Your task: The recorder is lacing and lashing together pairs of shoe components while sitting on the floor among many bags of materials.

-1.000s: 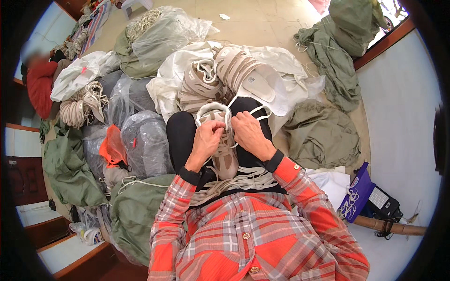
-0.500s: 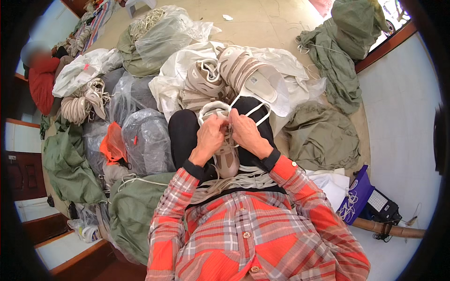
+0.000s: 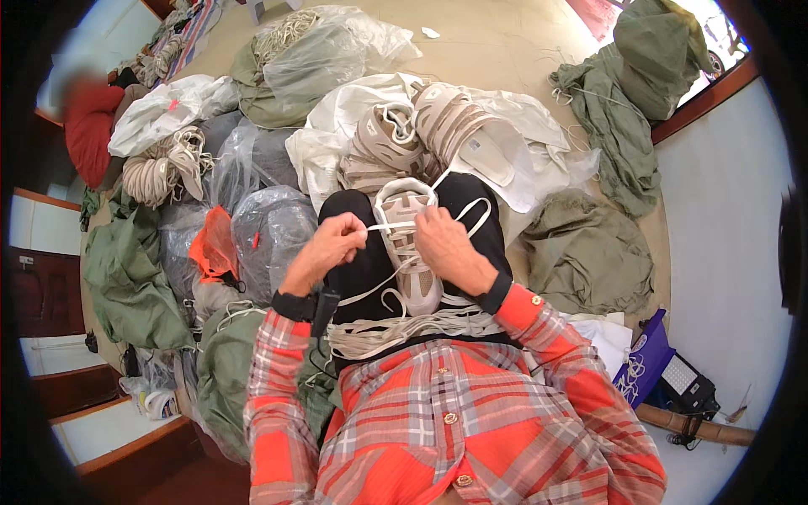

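Observation:
A beige and white shoe upper (image 3: 411, 244) rests between my thighs, its white-lined opening facing away from me. Left of it, my left hand (image 3: 333, 242) pinches a white shoelace (image 3: 380, 226), which runs taut across the upper. On the upper's right side, my right hand (image 3: 449, 247) is closed over the lacing; its fingertips are partly hidden, and a loop of lace rises beside it. Across my lap lies a bundle of loose white laces (image 3: 412, 331). Just beyond my knees sit stacked beige shoe uppers (image 3: 379, 147) and another nested stack (image 3: 459, 122).
Clear plastic bags (image 3: 269, 240) and green sacks (image 3: 130, 282) crowd the left. An orange mesh bag (image 3: 215, 246) lies among them. To the right are an olive cloth sack (image 3: 589, 252) and a purple box (image 3: 644, 353) holding laces. Another person in red (image 3: 91, 126) sits at the far left.
My left hand has moved left, away from the shoe upper, drawing the lace out across it. My right hand has shifted slightly right, and the upper's opening is now uncovered.

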`<move>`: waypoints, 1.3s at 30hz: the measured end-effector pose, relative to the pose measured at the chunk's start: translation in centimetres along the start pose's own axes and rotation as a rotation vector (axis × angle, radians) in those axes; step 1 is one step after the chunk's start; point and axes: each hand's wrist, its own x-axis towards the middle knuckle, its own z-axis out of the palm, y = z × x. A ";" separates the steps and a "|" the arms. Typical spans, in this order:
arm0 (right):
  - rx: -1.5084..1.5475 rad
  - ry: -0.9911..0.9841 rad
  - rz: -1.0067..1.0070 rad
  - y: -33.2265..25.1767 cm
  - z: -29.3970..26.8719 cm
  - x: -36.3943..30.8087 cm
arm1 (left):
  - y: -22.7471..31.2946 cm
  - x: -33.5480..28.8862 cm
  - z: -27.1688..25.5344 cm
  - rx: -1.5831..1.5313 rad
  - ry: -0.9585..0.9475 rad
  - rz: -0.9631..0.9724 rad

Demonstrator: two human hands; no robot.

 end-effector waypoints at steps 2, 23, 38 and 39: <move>-0.028 0.100 -0.009 0.6 -1.0 0.3 | -2.1 -0.6 0.2 -0.422 -0.119 -0.046; 0.747 -0.474 -0.097 4.6 -9.2 -0.8 | -3.6 -4.2 -4.1 -1.828 -0.052 0.610; 0.847 -0.149 -0.078 0.7 1.0 3.8 | 0.8 -10.1 -14.7 -1.173 0.311 0.892; 0.734 -0.119 -0.086 -1.2 1.9 3.9 | -0.2 -9.4 -14.6 -1.200 0.257 0.892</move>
